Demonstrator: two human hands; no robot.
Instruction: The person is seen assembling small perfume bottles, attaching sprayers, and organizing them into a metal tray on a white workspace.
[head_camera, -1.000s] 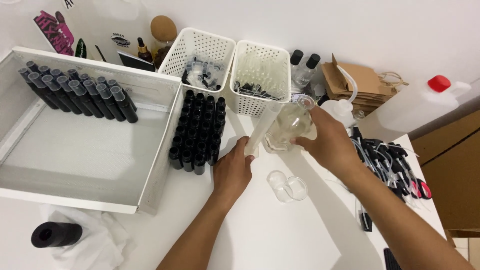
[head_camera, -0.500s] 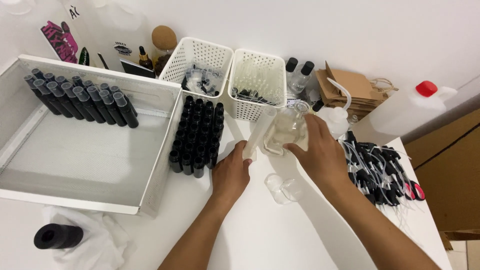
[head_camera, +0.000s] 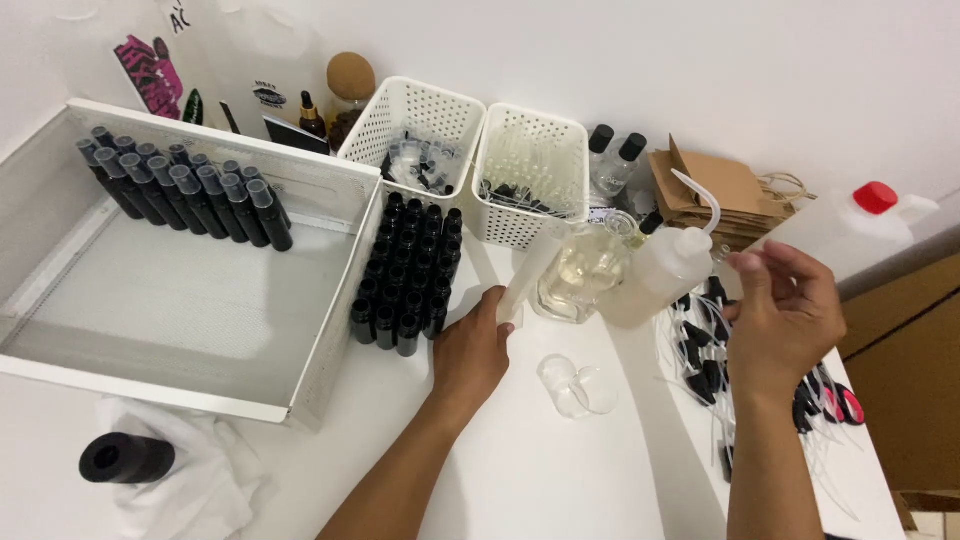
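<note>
Two hands, left hand (head_camera: 470, 352) gripping white tube (head_camera: 528, 276), right hand (head_camera: 785, 312) loosely curled, apart.

This looks like a small home workshop for bottling liquids, set up on a white table (head_camera: 560, 470) against a plain white wall. Left of frame sits a white metal tray (head_camera: 330, 330) with rows of black bottles (head_camera: 185, 190); at centre, more black bottles (head_camera: 405, 275) stand grouped (all uncapped), below two white perforated baskets (head_camera: 470, 150) of small parts. A squeeze bottle (head_camera: 660, 270) stands at right.
</note>
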